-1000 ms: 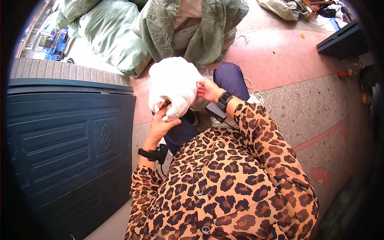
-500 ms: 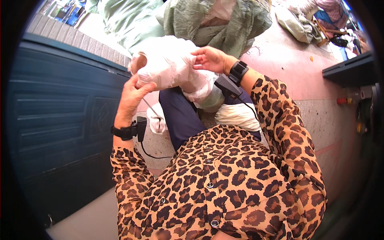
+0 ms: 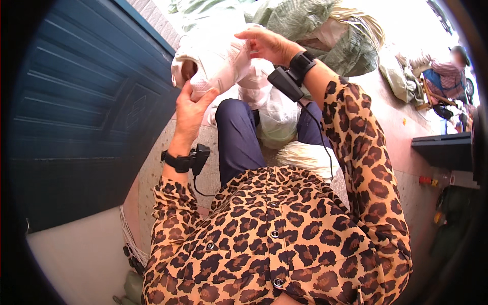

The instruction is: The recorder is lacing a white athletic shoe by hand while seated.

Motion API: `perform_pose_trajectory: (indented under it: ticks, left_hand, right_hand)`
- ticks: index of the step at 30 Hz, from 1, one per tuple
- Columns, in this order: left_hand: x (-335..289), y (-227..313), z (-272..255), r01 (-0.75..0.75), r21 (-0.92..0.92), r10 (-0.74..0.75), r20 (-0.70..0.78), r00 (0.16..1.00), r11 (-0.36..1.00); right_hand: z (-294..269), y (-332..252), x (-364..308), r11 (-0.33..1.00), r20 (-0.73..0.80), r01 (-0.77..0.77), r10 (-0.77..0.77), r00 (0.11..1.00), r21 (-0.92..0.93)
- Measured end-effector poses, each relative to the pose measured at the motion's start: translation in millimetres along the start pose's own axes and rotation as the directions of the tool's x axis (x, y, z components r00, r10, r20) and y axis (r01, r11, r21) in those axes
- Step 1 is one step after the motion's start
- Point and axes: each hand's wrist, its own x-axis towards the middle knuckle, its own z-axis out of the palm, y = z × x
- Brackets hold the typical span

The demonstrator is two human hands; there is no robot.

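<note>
Both hands have lifted the white woven sack [image 3: 216, 61] higher and farther forward than half a second ago, up beside the dark blue panelled door [image 3: 86, 107]. Left hand [image 3: 190, 109] supports the sack from below, fingers spread against its underside; right hand [image 3: 267, 44] pinches its upper edge from the top. Below it, a clear plastic bag [image 3: 277, 117] rests between the knees, with green sacks [image 3: 315, 25] piled behind.
</note>
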Motion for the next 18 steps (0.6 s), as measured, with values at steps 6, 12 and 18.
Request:
perform_pose_trajectory:
  ticks: [6, 12, 18]
  left_hand:
    - [4, 8, 1, -0.114, 0.059, 0.116, -0.036, 0.993, 0.992]
    - [3, 8, 2, -0.159, 0.128, 0.160, 0.001, 0.987, 0.979]
    - [-27, -25, 21, -0.079, 0.350, -0.062, 0.373, 0.926, 0.933]
  right_hand:
    - [8, -31, 10, 0.999, -0.057, 0.003, -0.005, 0.998, -0.048]
    - [-6, -21, -8, 0.999, -0.018, 0.039, -0.039, 0.999, 0.032]
    - [-9, 68, -125, 0.919, -0.175, 0.001, 0.074, 0.982, 0.394]
